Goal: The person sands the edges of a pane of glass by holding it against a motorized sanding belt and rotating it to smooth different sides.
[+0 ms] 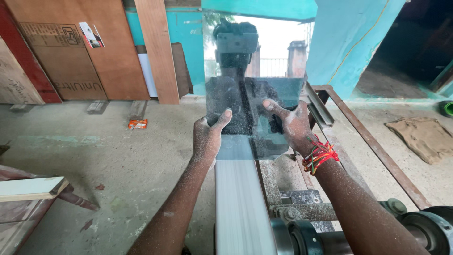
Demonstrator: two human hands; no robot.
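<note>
arms: bare, dust-flecked | right wrist: red-orange thread bands, perhaps beaded | hands: ungloved

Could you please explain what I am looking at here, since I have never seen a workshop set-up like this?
This single picture comes from a camera worn on the person's head, looking down along both dusty bare arms. The left hand and the right hand grip the side edges of an upright rectangular pane of reflective glass. Its lower end meets a pale moving sanding belt that runs over grey metal rollers in a rusty steel frame. Brown plywood sheets lean against the turquoise wall, and a folded brown cloth lies on the concrete floor.
</note>
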